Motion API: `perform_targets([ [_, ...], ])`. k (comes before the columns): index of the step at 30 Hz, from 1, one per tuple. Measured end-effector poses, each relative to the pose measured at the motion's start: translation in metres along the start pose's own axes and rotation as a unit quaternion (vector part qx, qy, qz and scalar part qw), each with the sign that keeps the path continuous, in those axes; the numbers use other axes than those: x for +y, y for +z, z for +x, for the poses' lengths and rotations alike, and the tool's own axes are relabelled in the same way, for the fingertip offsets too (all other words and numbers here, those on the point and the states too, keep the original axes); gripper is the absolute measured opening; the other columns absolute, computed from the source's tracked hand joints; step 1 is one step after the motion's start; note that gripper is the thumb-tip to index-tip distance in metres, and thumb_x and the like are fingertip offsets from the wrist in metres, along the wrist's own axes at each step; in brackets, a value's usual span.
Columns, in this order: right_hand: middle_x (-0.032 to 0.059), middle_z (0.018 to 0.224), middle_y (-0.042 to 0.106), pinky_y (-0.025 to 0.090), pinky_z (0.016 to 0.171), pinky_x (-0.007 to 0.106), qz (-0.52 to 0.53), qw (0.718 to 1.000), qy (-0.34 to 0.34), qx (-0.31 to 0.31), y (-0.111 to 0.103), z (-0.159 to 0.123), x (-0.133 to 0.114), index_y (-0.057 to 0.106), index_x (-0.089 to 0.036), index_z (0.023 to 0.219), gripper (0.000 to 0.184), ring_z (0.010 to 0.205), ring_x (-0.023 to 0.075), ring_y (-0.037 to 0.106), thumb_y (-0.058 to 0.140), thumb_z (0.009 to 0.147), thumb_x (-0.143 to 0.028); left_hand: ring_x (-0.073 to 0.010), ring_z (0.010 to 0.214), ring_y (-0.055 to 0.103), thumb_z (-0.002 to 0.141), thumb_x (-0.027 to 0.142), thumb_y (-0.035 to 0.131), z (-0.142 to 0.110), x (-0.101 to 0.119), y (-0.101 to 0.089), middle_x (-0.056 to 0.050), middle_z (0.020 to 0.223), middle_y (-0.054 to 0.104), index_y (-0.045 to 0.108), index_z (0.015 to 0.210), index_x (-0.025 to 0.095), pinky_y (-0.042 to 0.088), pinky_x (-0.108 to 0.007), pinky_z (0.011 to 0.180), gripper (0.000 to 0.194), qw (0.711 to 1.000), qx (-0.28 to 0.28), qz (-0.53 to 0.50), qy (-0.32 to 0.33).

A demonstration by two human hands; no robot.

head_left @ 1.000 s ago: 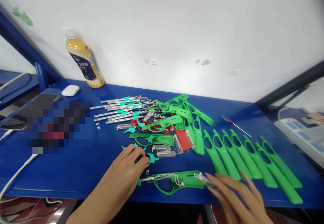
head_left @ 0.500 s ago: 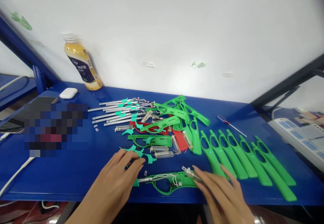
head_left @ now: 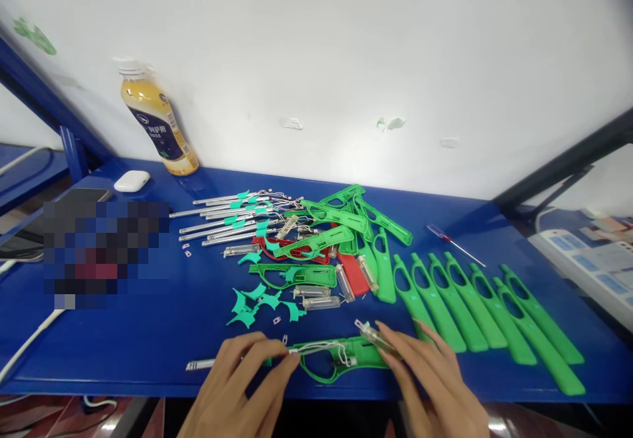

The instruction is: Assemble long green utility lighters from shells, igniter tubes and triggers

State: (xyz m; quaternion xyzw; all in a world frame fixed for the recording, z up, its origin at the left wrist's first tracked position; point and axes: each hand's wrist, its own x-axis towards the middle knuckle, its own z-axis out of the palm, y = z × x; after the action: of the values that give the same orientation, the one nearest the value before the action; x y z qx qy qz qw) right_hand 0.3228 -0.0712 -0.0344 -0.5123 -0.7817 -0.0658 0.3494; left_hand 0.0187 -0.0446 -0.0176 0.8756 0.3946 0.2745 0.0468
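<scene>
In front of me at the desk's near edge lies a green lighter handle half point(head_left: 363, 345), its inner side up. White wires point(head_left: 321, 345) run inside it from a metal lighter tube point(head_left: 200, 364) that sticks out to the left. My left hand point(head_left: 247, 382) pinches this tube where it meets the handle, covering its middle. Between the fingers of my right hand point(head_left: 432, 378) is a clear fuel tank point(head_left: 376, 338) with a small white tip, held just over the handle's right end. Teal triggers point(head_left: 270, 300) are scattered beyond my left hand.
Metal tubes with wires point(head_left: 232, 223) lie in a pile beside green handle halves point(head_left: 336, 217). Green handle shells point(head_left: 450, 306) form a row at right, near a screwdriver point(head_left: 455, 245). A juice bottle point(head_left: 161, 128) and a white earphone case point(head_left: 132, 181) stand at back left.
My left hand has moved right and nearer to me, closing on the tube by the handle. More teal triggers and the tube's left end now show. My right hand stays with the fuel tank.
</scene>
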Motion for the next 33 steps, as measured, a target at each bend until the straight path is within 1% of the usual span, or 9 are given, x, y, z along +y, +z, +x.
perform_targets([
  [2,0.0035,0.12,0.077,0.04,0.121,0.038,0.005,1.0,0.007,0.002,0.0,0.006,0.002,0.065,-0.019,0.138,0.035,0.102,0.0146,0.073,0.059,0.104,-0.012,-0.0205,0.116,0.057,0.101,0.007,0.052,0.007,-0.005,-0.001,-0.006,0.119,0.068,0.066,0.13,0.022,0.055,-0.032,0.098,0.036,1.0,-0.003,0.015,-0.018],
  [5,0.0014,0.118,0.076,0.036,0.123,0.039,0.005,1.0,0.004,-0.013,0.001,0.011,0.007,0.066,-0.022,0.138,0.034,0.103,0.0141,0.072,0.058,0.105,-0.015,-0.0217,0.106,0.06,0.103,0.011,0.049,0.017,-0.014,-0.001,-0.005,0.114,0.069,0.067,0.125,0.023,0.057,-0.036,0.091,0.031,0.998,-0.007,0.05,-0.03],
  [11,0.0029,0.117,0.074,0.038,0.121,0.043,0.006,1.0,0.012,-0.008,0.008,0.013,0.01,0.064,-0.023,0.141,0.038,0.103,0.016,0.071,0.058,0.105,-0.013,-0.0203,0.089,0.059,0.104,0.013,0.05,0.03,-0.027,0.002,-0.004,0.101,0.069,0.069,0.113,0.02,0.057,-0.035,0.078,0.022,0.998,0.018,0.063,-0.024],
  [15,0.0041,0.118,0.075,0.041,0.118,0.045,0.023,1.0,0.006,-0.006,0.011,0.013,0.011,0.062,-0.02,0.144,0.042,0.103,0.0169,0.07,0.059,0.103,-0.009,-0.0189,0.085,0.059,0.105,0.013,0.048,0.037,-0.027,0.001,-0.004,0.098,0.07,0.07,0.108,0.02,0.057,-0.033,0.075,0.023,0.998,0.014,0.059,-0.023],
  [18,0.0031,0.119,0.076,0.039,0.118,0.045,0.018,1.0,0.007,-0.018,0.01,0.014,0.015,0.063,-0.022,0.142,0.039,0.105,0.017,0.07,0.059,0.104,-0.012,-0.0183,0.084,0.059,0.105,0.013,0.046,0.044,-0.025,0.0,-0.004,0.098,0.07,0.071,0.106,0.02,0.056,-0.033,0.074,0.025,0.998,0.011,0.054,-0.024],
  [22,0.0017,0.12,0.076,0.04,0.118,0.045,0.016,1.0,0.008,-0.023,0.006,0.017,0.017,0.065,-0.024,0.141,0.038,0.104,0.0168,0.071,0.058,0.105,-0.013,-0.018,0.089,0.062,0.106,0.015,0.047,0.054,-0.017,0.002,-0.004,0.101,0.07,0.071,0.11,0.022,0.058,-0.032,0.078,0.025,0.999,0.01,0.044,-0.023],
  [28,0.0011,0.12,0.077,0.039,0.118,0.044,0.043,0.999,-0.008,-0.028,0.0,0.026,0.005,0.064,-0.025,0.142,0.043,0.104,0.0165,0.072,0.057,0.103,-0.009,-0.0193,0.093,0.066,0.108,0.021,0.046,0.068,0.012,0.009,-0.005,0.109,0.069,0.065,0.127,0.023,0.06,-0.039,0.087,0.027,0.999,0.029,-0.023,-0.009],
  [30,0.0003,0.117,0.078,0.041,0.118,0.043,0.058,0.998,-0.016,-0.016,-0.001,0.03,-0.001,0.064,-0.026,0.142,0.045,0.1,0.0163,0.073,0.058,0.102,-0.007,-0.0189,0.093,0.065,0.108,0.021,0.047,0.072,0.02,0.011,-0.005,0.107,0.069,0.064,0.125,0.022,0.06,-0.037,0.085,0.024,0.998,0.029,-0.056,-0.001],
  [33,0.0003,0.117,0.079,0.041,0.118,0.042,0.074,0.997,-0.026,-0.012,-0.001,0.033,-0.007,0.065,-0.023,0.14,0.044,0.099,0.0158,0.073,0.058,0.101,-0.005,-0.0168,0.086,0.062,0.106,0.016,0.05,0.073,0.025,0.013,-0.003,0.098,0.068,0.065,0.113,0.02,0.057,-0.032,0.079,0.017,0.995,0.035,-0.098,0.001],
])
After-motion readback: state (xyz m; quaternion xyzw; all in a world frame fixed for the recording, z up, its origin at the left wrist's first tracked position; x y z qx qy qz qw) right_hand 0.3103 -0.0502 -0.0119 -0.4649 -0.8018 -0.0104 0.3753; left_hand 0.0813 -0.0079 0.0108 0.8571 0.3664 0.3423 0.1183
